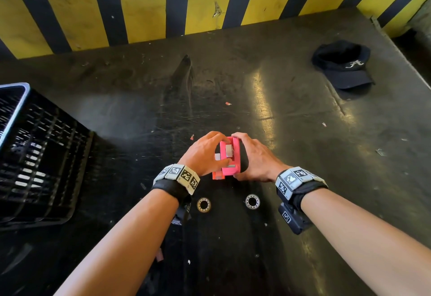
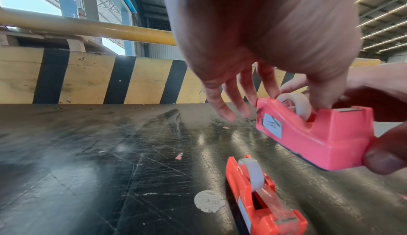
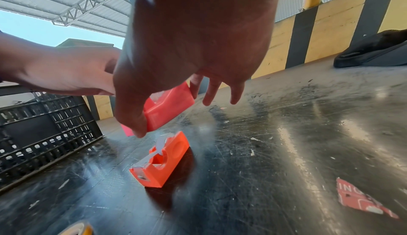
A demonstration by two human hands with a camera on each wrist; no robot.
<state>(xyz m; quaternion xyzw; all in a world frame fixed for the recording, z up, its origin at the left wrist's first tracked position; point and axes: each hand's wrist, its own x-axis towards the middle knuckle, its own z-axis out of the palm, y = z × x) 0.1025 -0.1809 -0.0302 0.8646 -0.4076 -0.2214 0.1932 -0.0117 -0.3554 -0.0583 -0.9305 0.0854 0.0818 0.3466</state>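
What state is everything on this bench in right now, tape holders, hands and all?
Pink dispenser: lifted off the table, held by left hand and right hand.
Orange dispenser: resting on the table, tape loaded.
Left roll, right roll: lying flat, loose.
Cap: lying untouched.
Crate: upright.

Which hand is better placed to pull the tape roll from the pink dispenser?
Probably the left hand: its fingers pinch the tape roll, while the right hand grips the pink dispenser by both ends, steadying it.
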